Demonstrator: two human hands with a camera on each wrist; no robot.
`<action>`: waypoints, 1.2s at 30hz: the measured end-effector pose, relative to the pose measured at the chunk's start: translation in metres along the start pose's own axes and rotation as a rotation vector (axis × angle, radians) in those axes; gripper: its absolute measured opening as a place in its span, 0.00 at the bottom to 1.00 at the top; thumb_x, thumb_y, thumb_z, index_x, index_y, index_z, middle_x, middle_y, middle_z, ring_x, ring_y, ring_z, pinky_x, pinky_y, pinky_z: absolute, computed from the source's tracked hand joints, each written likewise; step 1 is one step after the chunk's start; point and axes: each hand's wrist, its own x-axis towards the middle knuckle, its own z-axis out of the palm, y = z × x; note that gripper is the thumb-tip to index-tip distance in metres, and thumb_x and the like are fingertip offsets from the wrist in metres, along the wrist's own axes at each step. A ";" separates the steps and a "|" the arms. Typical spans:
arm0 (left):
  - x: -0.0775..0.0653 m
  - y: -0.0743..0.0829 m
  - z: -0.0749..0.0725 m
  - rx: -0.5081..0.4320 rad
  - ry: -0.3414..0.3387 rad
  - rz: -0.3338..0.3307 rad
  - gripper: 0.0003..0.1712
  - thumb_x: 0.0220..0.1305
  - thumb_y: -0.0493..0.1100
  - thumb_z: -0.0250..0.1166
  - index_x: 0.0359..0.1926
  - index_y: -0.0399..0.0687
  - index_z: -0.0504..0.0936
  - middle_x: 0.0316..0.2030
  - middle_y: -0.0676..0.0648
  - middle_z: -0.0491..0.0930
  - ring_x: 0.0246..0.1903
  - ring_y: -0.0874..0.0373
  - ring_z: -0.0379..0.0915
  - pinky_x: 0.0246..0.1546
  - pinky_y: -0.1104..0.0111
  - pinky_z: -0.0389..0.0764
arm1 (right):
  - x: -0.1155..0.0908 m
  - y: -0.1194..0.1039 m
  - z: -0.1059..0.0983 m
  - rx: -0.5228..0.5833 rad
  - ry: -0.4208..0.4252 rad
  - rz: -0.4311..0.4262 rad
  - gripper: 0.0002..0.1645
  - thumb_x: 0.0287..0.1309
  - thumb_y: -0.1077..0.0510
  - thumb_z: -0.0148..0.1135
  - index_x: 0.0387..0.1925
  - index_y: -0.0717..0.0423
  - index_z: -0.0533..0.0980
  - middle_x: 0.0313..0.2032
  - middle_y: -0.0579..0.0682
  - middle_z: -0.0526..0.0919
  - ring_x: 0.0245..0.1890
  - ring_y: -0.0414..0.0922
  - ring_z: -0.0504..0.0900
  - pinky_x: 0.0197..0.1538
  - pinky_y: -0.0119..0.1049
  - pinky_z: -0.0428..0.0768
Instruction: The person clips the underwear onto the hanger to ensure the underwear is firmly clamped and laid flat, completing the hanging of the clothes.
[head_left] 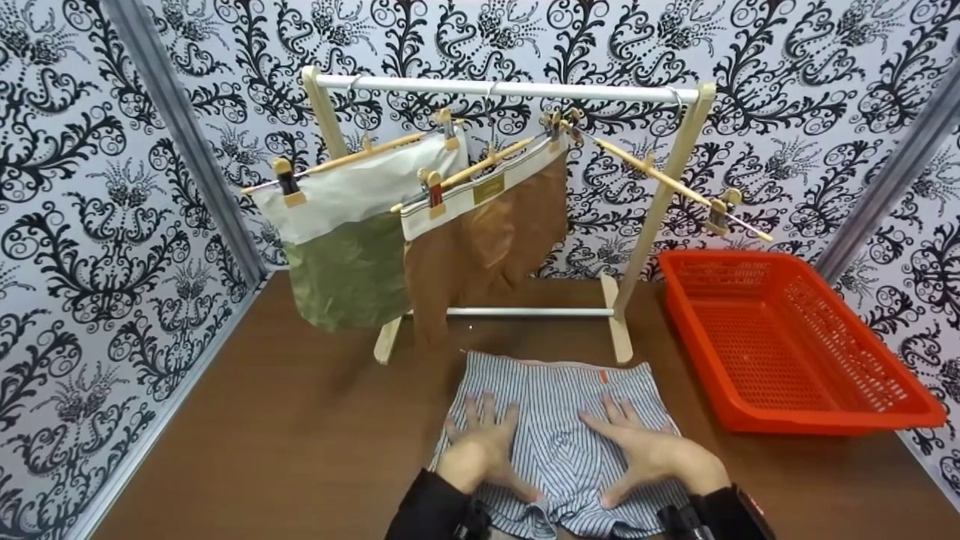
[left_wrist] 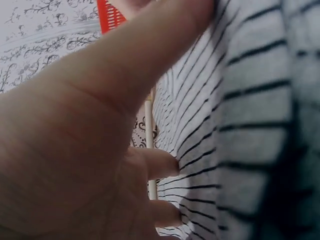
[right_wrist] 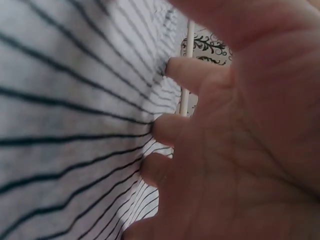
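Note:
A pair of blue-and-white striped shorts [head_left: 555,405] lies spread on the brown table, waistband toward the rack, with a small orange tag on the waistband. My left hand [head_left: 481,448] rests on its left half, fingers spread and thumb toward the hem. On the right half, my right hand [head_left: 651,450] touches the cloth in the same way. Both wrist views show fingertips [left_wrist: 162,164] [right_wrist: 170,129] against striped fabric, palms raised off it. Near the hems the cloth is wrinkled.
Behind the shorts stands a wooden rack [head_left: 656,217] with a metal bar. Green-and-white cloth [head_left: 349,262] and brown shorts [head_left: 487,240] hang from clip hangers. A third hanger [head_left: 660,176] carries nothing. At right sits a red plastic basket [head_left: 694,337]. Patterned walls enclose the table.

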 end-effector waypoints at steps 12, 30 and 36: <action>-0.045 0.007 0.006 0.088 0.021 0.216 0.60 0.54 0.82 0.57 0.79 0.56 0.57 0.79 0.37 0.47 0.77 0.38 0.38 0.67 0.32 0.49 | -0.026 -0.019 0.022 -0.048 0.087 -0.263 0.48 0.61 0.30 0.62 0.77 0.43 0.62 0.76 0.70 0.48 0.72 0.78 0.42 0.53 0.87 0.42; -0.050 0.014 0.004 0.166 -0.149 0.139 0.53 0.50 0.82 0.62 0.76 0.88 0.53 0.80 0.55 0.43 0.78 0.45 0.33 0.62 0.25 0.47 | -0.030 -0.028 0.023 -0.129 -0.027 -0.096 0.64 0.43 0.25 0.73 0.79 0.32 0.54 0.78 0.62 0.47 0.75 0.71 0.45 0.44 0.91 0.44; -0.049 0.014 0.004 0.171 -0.177 0.127 0.53 0.51 0.82 0.61 0.76 0.88 0.51 0.80 0.55 0.42 0.79 0.45 0.32 0.63 0.25 0.46 | -0.028 -0.028 0.024 -0.124 -0.026 -0.099 0.64 0.44 0.26 0.74 0.79 0.33 0.54 0.78 0.63 0.49 0.74 0.71 0.46 0.44 0.91 0.45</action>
